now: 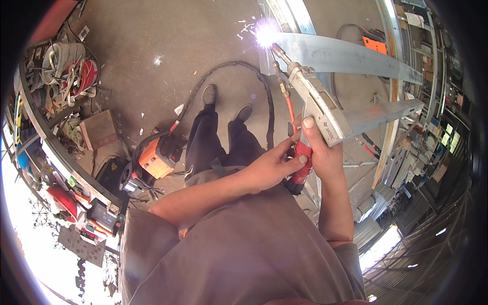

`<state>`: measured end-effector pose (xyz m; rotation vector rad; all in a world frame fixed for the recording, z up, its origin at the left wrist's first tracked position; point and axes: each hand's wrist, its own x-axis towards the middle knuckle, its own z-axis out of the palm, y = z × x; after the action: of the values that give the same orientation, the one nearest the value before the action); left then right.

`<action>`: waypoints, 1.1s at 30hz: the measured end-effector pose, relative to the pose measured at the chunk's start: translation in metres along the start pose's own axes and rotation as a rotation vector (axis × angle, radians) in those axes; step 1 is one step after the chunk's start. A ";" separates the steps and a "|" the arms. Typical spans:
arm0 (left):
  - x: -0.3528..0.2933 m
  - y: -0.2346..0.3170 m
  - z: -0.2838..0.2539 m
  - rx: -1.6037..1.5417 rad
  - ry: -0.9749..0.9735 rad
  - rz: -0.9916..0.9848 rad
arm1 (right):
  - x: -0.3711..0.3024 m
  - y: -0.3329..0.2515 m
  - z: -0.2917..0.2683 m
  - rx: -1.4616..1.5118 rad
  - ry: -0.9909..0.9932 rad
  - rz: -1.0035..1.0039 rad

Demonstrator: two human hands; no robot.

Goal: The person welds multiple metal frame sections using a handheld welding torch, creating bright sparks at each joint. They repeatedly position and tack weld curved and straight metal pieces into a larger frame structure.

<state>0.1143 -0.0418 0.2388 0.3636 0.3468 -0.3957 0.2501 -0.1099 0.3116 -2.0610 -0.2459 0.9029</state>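
Note:
A silver welding gun with a red grip points up and away from me. My right hand wraps its rear and grip, the thumb along the body. Just beside it, my left hand closes on the red grip from the left. At the nozzle a bright white-violet glare throws sparks and hides the exact contact point. It sits at the left end of a flat grey metal bar, next to an upright metal rail. A thin red hose runs along the gun.
A black cable loops over the concrete floor near my feet. An orange machine stands at left, by a cardboard box and a cluttered rack. Another metal beam crosses at right. A second orange machine lies beyond the frame.

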 end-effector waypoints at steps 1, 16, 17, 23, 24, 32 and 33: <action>0.000 0.000 0.000 0.007 0.012 0.018 | -0.001 0.000 0.000 -0.006 0.001 0.002; -0.003 -0.001 0.003 -0.007 -0.006 0.021 | -0.008 -0.003 0.003 0.002 0.043 0.028; -0.004 0.000 0.004 0.012 0.005 0.015 | -0.009 -0.003 0.003 0.007 0.027 0.038; -0.005 0.000 0.005 -0.016 -0.012 0.012 | -0.010 0.001 -0.001 0.001 -0.007 0.039; -0.005 0.000 0.005 -0.024 -0.014 0.003 | -0.010 0.002 -0.002 -0.005 -0.006 0.035; -0.008 0.000 0.007 0.033 0.014 -0.019 | -0.014 0.007 -0.001 -0.024 0.028 -0.009; -0.008 0.000 0.007 0.047 0.022 -0.013 | -0.014 0.007 -0.001 -0.033 0.023 -0.005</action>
<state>0.1088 -0.0419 0.2482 0.4119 0.3615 -0.4137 0.2393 -0.1213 0.3140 -2.0991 -0.2547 0.8767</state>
